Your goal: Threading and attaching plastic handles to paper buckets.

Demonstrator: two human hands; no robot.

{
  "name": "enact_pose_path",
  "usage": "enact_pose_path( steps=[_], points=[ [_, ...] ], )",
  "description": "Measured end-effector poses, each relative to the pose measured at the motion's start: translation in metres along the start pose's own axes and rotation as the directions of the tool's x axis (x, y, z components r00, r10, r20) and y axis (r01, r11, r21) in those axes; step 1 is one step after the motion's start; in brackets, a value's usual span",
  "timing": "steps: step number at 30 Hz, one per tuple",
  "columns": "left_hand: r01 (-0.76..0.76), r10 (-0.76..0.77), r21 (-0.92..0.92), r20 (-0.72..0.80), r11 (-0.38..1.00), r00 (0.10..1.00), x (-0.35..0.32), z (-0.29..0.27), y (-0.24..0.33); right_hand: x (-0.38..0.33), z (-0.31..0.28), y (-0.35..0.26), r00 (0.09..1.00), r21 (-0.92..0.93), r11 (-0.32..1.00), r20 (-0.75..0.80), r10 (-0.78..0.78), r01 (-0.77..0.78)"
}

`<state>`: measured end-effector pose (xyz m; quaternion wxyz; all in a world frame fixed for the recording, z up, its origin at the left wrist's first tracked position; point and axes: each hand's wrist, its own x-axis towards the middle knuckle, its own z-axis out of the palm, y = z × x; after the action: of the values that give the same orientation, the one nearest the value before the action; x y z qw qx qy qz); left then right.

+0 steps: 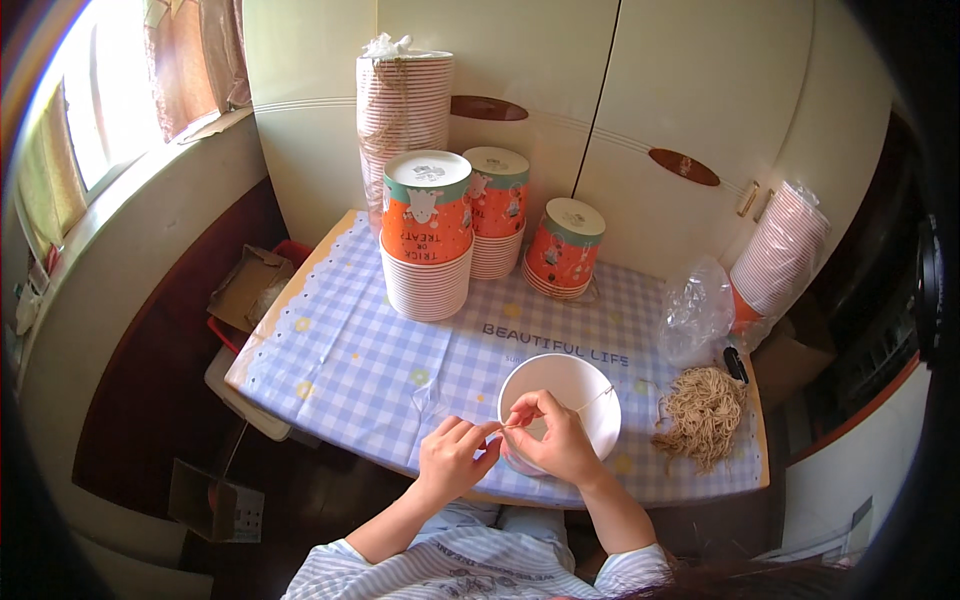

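A paper bucket (600,430), white inside, stands with its mouth up at the table's near edge. A thin beige cord (595,398) runs from the right side of its rim across the opening to my hands. My left hand (455,460) is at the bucket's left, its thumb and forefinger pinched on the cord. Over the near part of the opening my right hand (556,442) also pinches the cord, its fingertips almost meeting the left ones. The cord's end between the fingers is too small to make out. To the right lies a tangled heap of beige cords (703,415).
Orange-and-green buckets (427,225) are stacked upside down at the back, beside a tall bagged stack (405,100). Another bagged stack (782,250), a clear plastic bag (697,312) and a small black object (735,364) are at the right. A blue checked cloth (370,390) covers the table.
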<state>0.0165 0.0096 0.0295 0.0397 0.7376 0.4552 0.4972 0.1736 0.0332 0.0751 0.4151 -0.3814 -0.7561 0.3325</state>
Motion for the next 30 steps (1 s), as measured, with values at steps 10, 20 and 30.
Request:
enact_pose_path(
  steps=[10,20,30],
  points=[
    [-0.049,0.055,0.046,-0.127,0.998,0.99,-0.003,0.0015,-0.0031,-0.0013,-0.001,-0.0004,1.0,0.026,0.999,0.021,0.023,-0.024],
    [-0.065,0.055,-0.047,-0.195,0.997,0.979,0.0019,0.0016,-0.0021,-0.0005,0.0003,-0.0005,1.0,0.007,1.0,0.022,-0.004,0.004],
    [0.13,-0.165,-0.316,-0.087,0.94,0.982,-0.0017,0.0056,-0.0001,-0.0001,-0.0007,0.001,0.999,0.021,1.0,0.041,0.001,-0.002]
  ],
)
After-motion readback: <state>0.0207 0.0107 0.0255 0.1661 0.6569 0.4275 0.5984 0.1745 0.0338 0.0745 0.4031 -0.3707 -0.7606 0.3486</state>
